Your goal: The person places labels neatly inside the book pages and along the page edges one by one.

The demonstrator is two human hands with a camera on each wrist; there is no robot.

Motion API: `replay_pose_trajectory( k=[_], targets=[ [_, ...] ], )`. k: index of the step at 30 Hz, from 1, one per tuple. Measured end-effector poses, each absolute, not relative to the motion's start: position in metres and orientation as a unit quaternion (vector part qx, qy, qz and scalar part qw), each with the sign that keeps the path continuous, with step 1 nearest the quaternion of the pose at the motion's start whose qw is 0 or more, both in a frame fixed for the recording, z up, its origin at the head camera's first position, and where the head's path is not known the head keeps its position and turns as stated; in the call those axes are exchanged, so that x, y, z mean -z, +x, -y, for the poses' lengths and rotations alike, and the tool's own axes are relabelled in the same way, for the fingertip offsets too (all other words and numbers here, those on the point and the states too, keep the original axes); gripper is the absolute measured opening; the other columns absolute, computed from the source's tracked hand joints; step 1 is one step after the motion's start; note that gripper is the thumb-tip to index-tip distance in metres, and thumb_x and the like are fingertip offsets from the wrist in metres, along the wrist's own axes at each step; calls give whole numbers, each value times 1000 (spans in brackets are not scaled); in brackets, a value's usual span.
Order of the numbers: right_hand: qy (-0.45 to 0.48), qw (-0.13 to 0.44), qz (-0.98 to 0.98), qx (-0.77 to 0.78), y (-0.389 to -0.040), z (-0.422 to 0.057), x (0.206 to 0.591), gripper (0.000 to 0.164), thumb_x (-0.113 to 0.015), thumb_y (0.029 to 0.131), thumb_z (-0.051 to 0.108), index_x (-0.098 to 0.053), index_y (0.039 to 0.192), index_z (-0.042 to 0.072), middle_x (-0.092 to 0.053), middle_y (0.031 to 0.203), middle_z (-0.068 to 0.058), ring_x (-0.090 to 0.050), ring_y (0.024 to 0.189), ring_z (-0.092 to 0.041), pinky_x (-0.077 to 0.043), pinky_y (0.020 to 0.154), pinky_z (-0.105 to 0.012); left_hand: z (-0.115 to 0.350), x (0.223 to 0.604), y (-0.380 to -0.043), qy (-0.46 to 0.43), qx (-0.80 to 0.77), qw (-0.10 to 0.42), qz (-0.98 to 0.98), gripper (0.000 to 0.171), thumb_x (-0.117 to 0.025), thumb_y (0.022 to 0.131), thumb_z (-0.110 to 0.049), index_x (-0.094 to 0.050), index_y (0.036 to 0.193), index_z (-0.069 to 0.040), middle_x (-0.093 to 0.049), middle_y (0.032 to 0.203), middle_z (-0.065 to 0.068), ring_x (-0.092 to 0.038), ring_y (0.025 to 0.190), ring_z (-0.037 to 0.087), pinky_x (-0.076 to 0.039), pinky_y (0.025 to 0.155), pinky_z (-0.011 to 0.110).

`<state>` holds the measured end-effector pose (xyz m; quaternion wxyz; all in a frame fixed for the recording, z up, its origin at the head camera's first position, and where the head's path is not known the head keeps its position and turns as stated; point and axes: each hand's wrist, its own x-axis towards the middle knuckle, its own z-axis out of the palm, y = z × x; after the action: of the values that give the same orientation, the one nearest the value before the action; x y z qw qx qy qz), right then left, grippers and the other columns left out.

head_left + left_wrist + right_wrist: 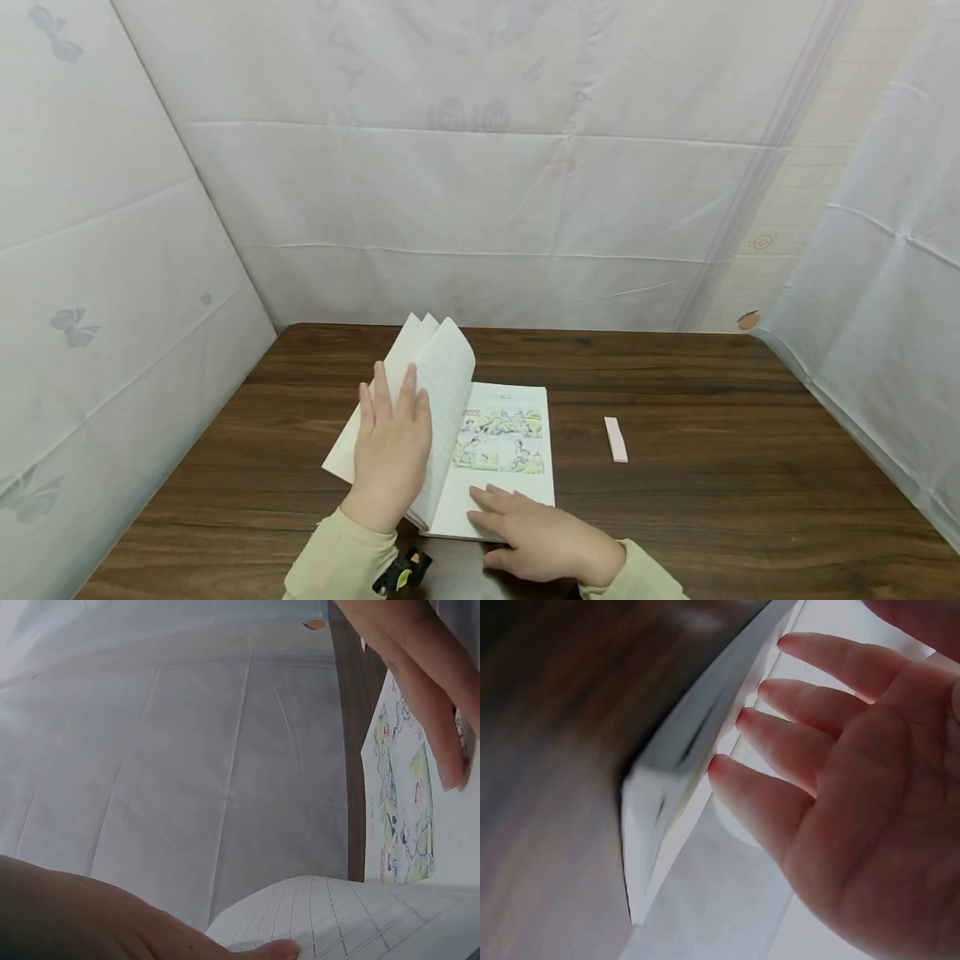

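An open book lies near the table's front edge, its right page printed with four-panel colour pictures. Several left-hand pages stand raised and fanned, one with grid lines. My left hand rests against these raised pages with its fingers straight and spread; in the left wrist view its thumb lies by the gridded page. My right hand lies over the lower part of the right page, fingers extended. In the right wrist view, its fingertips touch the book near its edge.
A small pale pink strip lies on the dark wooden table, right of the book. Light patterned cloth hangs behind the table and along both sides. A black band is around the left wrist.
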<state>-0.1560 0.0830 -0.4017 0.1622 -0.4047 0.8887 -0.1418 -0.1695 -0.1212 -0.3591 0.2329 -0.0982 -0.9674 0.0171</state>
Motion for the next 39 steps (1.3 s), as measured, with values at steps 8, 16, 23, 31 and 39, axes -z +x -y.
replay_pose_trajectory(
  k=[8,16,23,31,39],
  targets=[
    [-364,147,-913,112,-165,-95,399,55,-65,94,36,-54,143,13,-40,158,-5,-36,146,-28,-37,114,-45,114,359,-169,-174,35,119,977,29,-54,92,9,-68,117,6,-61,135,20,-46,136,43,-40,110,52],
    [-337,158,-919,131,-172,-105,396,59,-69,91,37,-55,141,10,-40,158,-4,-36,146,-26,-38,113,-43,115,372,-170,-175,22,99,979,36,-82,79,-19,-72,107,2,-64,127,21,-53,121,49,-45,102,55],
    [-361,100,-923,90,-173,-109,399,64,-80,80,34,-60,137,13,-46,154,-6,-44,141,-29,-45,106,-43,113,375,-168,-139,7,79,987,71,-89,66,-46,-69,117,-2,-60,127,22,-51,103,39,-49,82,49],
    [-354,93,-927,82,-175,-114,402,64,-80,79,36,-60,137,19,-46,154,-1,-43,142,-27,-53,94,-49,109,378,-169,-110,21,42,993,94,-86,61,-60,-63,129,0,-55,131,32,-55,106,48,-54,72,53],
    [-357,93,-926,83,-175,-113,400,64,-80,79,36,-60,138,18,-46,154,-1,-43,141,-27,-52,95,-50,109,387,-176,-84,41,17,995,106,-82,60,-67,-56,136,2,-48,137,40,-57,104,53,-56,65,50]
  ],
)
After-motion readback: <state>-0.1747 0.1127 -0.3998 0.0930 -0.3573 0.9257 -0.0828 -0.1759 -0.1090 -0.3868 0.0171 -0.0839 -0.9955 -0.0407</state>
